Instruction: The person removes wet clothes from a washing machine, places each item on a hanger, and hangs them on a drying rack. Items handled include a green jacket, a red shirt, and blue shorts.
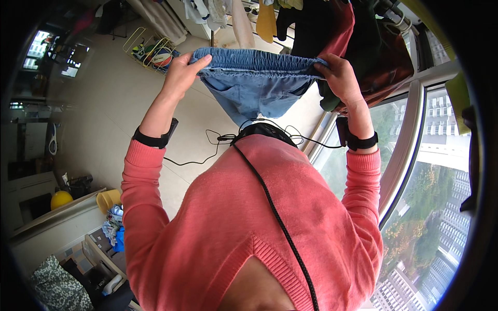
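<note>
Blue denim trousers with an elastic waistband (258,83) hang stretched out in front of me, the waistband spread between both hands. My left hand (183,74) grips its left end, thumb lying over the top edge. At the right end, my right hand (340,77) pinches the waistband. The lower part of the denim hangs down and is partly hidden behind my body. Black straps with small devices sit on both wrists, and thin black cables run by my waist.
Clothes (266,23) hang on a drying rack ahead, with dark and red garments (338,35) at right. A yellow wire basket (149,50) holding balls stands on the floor ahead left. Windows (412,155) line the right side. Behind left are a yellow container (108,200) and crumpled cloths (113,229).
</note>
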Demonstrator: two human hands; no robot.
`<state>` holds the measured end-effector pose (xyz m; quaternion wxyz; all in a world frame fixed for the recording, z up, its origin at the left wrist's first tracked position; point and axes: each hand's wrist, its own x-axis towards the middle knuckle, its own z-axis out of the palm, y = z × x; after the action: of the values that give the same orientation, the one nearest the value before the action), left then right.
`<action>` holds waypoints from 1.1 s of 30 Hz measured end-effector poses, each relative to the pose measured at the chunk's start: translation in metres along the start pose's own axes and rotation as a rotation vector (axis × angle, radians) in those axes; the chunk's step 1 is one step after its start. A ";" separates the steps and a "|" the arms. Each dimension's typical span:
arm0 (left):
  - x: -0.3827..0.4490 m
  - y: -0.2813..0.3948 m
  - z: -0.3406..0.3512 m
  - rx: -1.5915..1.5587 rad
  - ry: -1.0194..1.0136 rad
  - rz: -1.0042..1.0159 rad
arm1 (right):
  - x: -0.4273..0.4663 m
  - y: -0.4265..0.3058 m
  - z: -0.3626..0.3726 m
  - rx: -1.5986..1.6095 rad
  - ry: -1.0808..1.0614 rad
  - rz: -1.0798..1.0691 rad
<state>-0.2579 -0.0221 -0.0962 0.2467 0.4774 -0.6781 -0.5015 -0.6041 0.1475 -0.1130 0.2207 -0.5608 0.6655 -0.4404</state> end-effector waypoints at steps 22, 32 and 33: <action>0.017 -0.011 0.001 -0.057 -0.094 0.048 | 0.034 0.005 0.054 -0.259 -0.136 0.061; 0.016 -0.005 0.065 -0.021 -0.396 0.373 | 0.059 -0.072 0.092 0.007 -0.482 -0.197; 0.016 -0.008 0.064 -0.035 -0.378 0.288 | 0.064 -0.068 0.087 0.030 -0.557 -0.213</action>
<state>-0.3134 -0.0086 -0.1299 0.1925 0.2691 -0.7646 -0.5531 -0.5151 0.0594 -0.0880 0.3556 -0.7232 0.5102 -0.3002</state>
